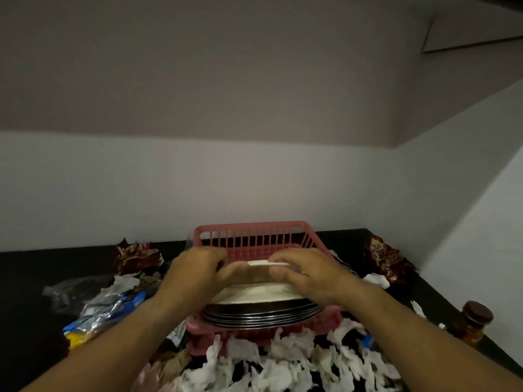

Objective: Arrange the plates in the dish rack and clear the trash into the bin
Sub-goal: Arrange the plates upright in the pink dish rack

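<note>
Both hands hold 1 white plate over the pink dish rack, which stands on the dark worktop near the back wall. The left hand grips the plate's upper rim from the left and the right hand grips it from the right. The fingers of each hand are curled over the rim, with the thumbs on the near face. The plate is tilted, its top edge raised between the hands and its lower part down on a stack of steel plates that lies flat in the near end of the rack.

Torn white tissue scraps lie thick on the worktop in front of the rack and touch its near edge. To the left are a blue and silver wrapper and a clear plastic bag. A crumpled red-brown wrapper sits at the rack's far left, and another red-brown packet at its far right. A small jar with a dark lid stands upright near the right wall, well apart from the rack.
</note>
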The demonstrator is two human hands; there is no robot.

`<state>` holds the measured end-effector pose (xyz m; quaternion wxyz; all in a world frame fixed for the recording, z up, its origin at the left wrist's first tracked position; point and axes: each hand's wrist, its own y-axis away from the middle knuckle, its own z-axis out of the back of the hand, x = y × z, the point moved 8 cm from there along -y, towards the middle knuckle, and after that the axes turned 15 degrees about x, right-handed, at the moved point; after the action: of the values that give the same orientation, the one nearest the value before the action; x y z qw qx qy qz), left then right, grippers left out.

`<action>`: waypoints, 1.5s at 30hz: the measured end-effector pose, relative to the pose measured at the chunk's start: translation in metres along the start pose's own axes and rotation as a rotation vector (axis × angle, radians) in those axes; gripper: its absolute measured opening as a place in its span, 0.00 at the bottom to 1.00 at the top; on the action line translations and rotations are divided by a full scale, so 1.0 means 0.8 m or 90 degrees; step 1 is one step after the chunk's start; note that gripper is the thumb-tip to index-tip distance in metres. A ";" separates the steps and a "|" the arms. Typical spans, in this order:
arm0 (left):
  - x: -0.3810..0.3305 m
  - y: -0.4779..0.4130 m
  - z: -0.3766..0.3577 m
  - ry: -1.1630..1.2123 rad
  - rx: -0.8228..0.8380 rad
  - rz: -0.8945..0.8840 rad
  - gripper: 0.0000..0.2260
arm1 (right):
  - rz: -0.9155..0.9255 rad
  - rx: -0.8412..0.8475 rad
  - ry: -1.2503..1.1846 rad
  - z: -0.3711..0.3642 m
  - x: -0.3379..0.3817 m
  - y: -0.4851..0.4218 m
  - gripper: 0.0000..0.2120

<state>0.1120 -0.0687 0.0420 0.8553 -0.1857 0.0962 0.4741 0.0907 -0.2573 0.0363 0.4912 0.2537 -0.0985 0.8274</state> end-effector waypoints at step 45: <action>-0.055 -0.060 0.038 -0.781 0.070 -0.480 0.07 | -0.222 -0.449 -0.019 0.080 -0.096 0.055 0.15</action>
<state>0.1289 -0.1133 0.0952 0.8686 0.1370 -0.4484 0.1602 0.1036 -0.3643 0.0549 0.6801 0.0945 -0.3395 0.6428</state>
